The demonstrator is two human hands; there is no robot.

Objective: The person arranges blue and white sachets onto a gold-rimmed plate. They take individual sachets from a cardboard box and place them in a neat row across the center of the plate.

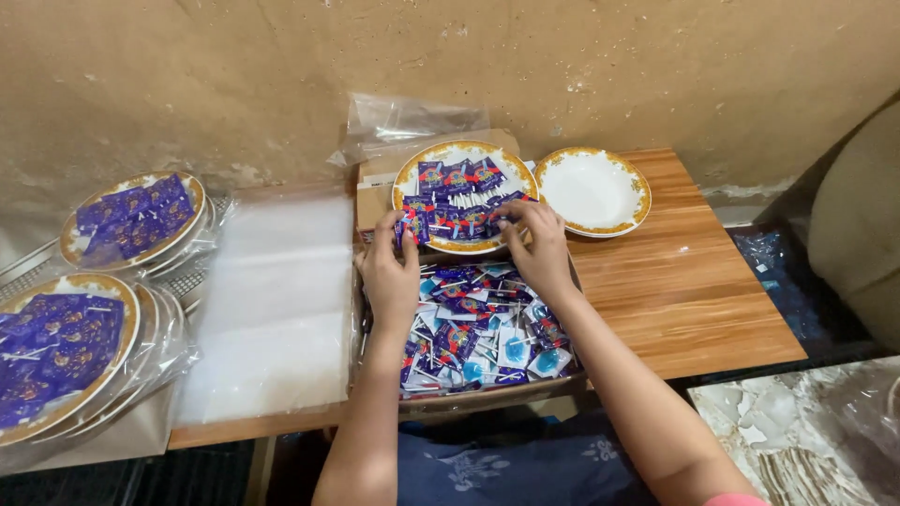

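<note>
Wrapped sweets [464, 187] heaped on the gold-rimmed plate [410, 171], at the far edge of the cardboard box [487, 392], could slip off if nudged. The left hand [392, 272] pinches one packet, fingers nearly closed. The right hand [537, 245] rests curled on the pile, apparently gripping nothing.

Bare wooden tabletop [684, 300] open rightward — empty white plate [593, 190] behind, clear plastic bags [272, 300] leftward.
</note>
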